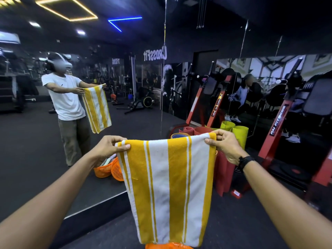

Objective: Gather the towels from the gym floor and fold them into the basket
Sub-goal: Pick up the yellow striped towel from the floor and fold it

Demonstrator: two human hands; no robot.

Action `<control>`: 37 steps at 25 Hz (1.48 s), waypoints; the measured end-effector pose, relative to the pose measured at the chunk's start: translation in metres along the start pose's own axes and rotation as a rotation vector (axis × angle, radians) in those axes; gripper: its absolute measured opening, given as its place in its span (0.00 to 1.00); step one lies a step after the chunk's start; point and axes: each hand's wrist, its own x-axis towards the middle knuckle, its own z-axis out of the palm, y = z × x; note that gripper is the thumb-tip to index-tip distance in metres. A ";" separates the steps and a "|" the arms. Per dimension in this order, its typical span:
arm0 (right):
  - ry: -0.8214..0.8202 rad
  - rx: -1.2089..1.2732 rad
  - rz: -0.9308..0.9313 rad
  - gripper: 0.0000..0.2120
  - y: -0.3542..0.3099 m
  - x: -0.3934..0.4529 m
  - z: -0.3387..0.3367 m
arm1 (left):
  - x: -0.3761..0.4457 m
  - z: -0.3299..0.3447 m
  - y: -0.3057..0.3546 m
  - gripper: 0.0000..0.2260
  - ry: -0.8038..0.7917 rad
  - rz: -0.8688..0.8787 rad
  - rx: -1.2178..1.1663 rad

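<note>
Yellow-and-white striped towel (170, 186), orange basket (168, 246), seemingly red and yellow-green mats (224, 169).

The gym is dim; yellow ceiling strips (68, 10) and a blue strip (124, 21) glow above. Edges bend strongly, corners are slightly blurred.

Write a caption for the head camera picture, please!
Left hand and right hand hold up a yellow-and-white striped towel.
</note>
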 end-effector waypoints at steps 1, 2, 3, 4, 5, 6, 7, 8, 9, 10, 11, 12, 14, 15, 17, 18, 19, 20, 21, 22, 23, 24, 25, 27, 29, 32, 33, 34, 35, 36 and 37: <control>-0.027 -0.004 0.019 0.10 0.002 -0.001 -0.004 | -0.002 0.000 -0.006 0.10 -0.031 0.010 0.005; -0.078 -0.039 0.054 0.11 0.005 -0.003 -0.008 | -0.005 0.002 -0.010 0.12 -0.076 0.010 0.027; -0.155 -0.099 0.101 0.13 0.006 -0.006 -0.013 | -0.007 0.002 -0.012 0.13 -0.134 -0.014 0.070; -0.235 -0.151 0.152 0.16 0.003 -0.007 -0.018 | -0.004 0.002 -0.010 0.15 -0.182 -0.039 0.100; -0.280 -0.164 0.186 0.21 -0.005 -0.005 -0.022 | -0.002 0.002 -0.001 0.17 -0.196 -0.037 0.086; -0.277 -0.119 0.165 0.26 -0.017 0.002 -0.025 | 0.003 0.001 0.011 0.22 -0.158 0.007 0.006; -0.232 -0.022 0.108 0.32 -0.030 0.011 -0.028 | 0.011 -0.001 0.023 0.28 -0.079 0.049 -0.133; -0.193 0.095 0.055 0.36 -0.045 0.020 -0.031 | 0.018 -0.003 0.035 0.34 -0.024 0.084 -0.284; -0.210 0.170 0.051 0.39 -0.055 0.025 -0.031 | 0.022 -0.003 0.041 0.38 -0.056 0.086 -0.341; -0.273 0.147 0.123 0.42 -0.053 0.020 -0.028 | 0.021 0.002 0.036 0.40 -0.138 0.028 -0.299; -0.350 0.074 0.224 0.44 -0.040 0.008 -0.025 | 0.014 0.011 0.021 0.39 -0.222 -0.083 -0.231; -0.430 -0.009 0.317 0.46 -0.021 -0.008 -0.019 | 0.006 0.020 -0.001 0.39 -0.281 -0.195 -0.162; -0.485 -0.081 0.401 0.48 0.011 -0.026 -0.009 | -0.001 0.032 -0.033 0.41 -0.261 -0.289 -0.142; -0.419 -0.054 0.376 0.49 0.017 -0.024 -0.006 | -0.002 0.034 -0.031 0.41 -0.214 -0.274 -0.177; -0.299 0.110 0.323 0.46 0.017 -0.003 -0.004 | 0.008 0.027 -0.020 0.43 -0.058 -0.254 -0.359; -0.292 0.182 0.342 0.44 0.013 0.004 -0.002 | 0.013 0.022 -0.009 0.44 -0.034 -0.257 -0.431; -0.304 0.191 0.384 0.43 0.013 0.008 0.000 | 0.014 0.019 -0.004 0.44 -0.029 -0.263 -0.422; -0.317 0.155 0.421 0.42 0.018 0.008 0.001 | 0.014 0.018 -0.006 0.43 -0.016 -0.265 -0.381; -0.321 0.123 0.454 0.42 0.024 0.006 0.002 | 0.012 0.020 -0.012 0.41 0.011 -0.266 -0.352; -0.318 0.135 0.456 0.40 0.028 0.004 0.004 | 0.011 0.024 -0.019 0.36 0.063 -0.255 -0.364; -0.307 0.164 0.433 0.35 0.027 0.004 0.006 | 0.010 0.029 -0.023 0.29 0.124 -0.273 -0.430; -0.324 0.165 0.396 0.29 0.025 0.006 0.008 | 0.011 0.034 -0.024 0.22 0.180 -0.298 -0.516; -0.369 0.111 0.371 0.25 0.020 0.007 0.009 | 0.011 0.035 -0.020 0.15 0.213 -0.318 -0.578; -0.362 0.002 0.337 0.23 0.013 0.009 0.013 | 0.014 0.031 -0.013 0.11 0.227 -0.340 -0.595; -0.276 0.085 0.299 0.27 0.014 0.014 0.010 | 0.016 0.025 -0.012 0.13 0.216 -0.311 -0.592; -0.265 0.184 0.275 0.23 0.010 0.012 0.010 | 0.011 0.024 -0.012 0.18 0.205 -0.278 -0.650; -0.264 0.189 0.271 0.24 0.008 0.012 0.011 | 0.011 0.023 -0.009 0.19 0.209 -0.263 -0.682; -0.256 0.186 0.261 0.27 0.007 0.013 0.012 | 0.011 0.022 -0.007 0.20 0.216 -0.242 -0.709; -0.245 0.180 0.247 0.30 0.007 0.015 0.013 | 0.013 0.021 -0.006 0.20 0.225 -0.227 -0.728; -0.231 0.182 0.233 0.31 0.007 0.015 0.014 | 0.014 0.019 -0.005 0.21 0.232 -0.204 -0.719; -0.212 0.198 0.223 0.33 0.007 0.015 0.016 | 0.016 0.017 -0.006 0.21 0.248 -0.180 -0.692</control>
